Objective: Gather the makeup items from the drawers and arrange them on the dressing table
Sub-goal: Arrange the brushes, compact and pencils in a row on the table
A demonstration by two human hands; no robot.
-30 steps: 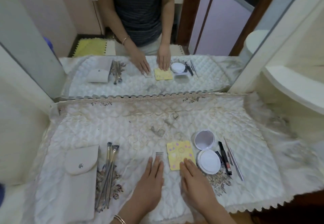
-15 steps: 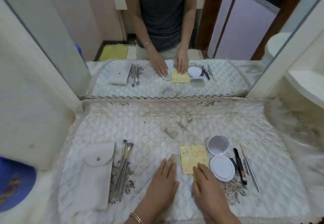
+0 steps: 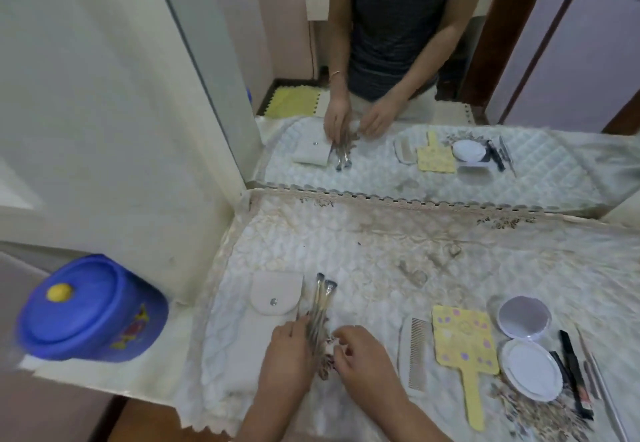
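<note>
Squeezing the brushes (image 3: 320, 306) with curled fingers (image 3: 300, 324), the left hand (image 3: 287, 348) and right hand (image 3: 363, 358) probably tidy the bunch, lying between them, beside the pouch (image 3: 275, 294) on the tabletop (image 3: 346, 251).

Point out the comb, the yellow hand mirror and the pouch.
comb (image 3: 418, 355), head view, middle of its teeth
yellow hand mirror (image 3: 464, 339), head view, centre of its face
pouch (image 3: 277, 289), head view, its flap

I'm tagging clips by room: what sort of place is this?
Likely a bedroom dressing area: a mirror behind a quilted cover, with makeup brushes, a comb and an open compact laid out.
</note>
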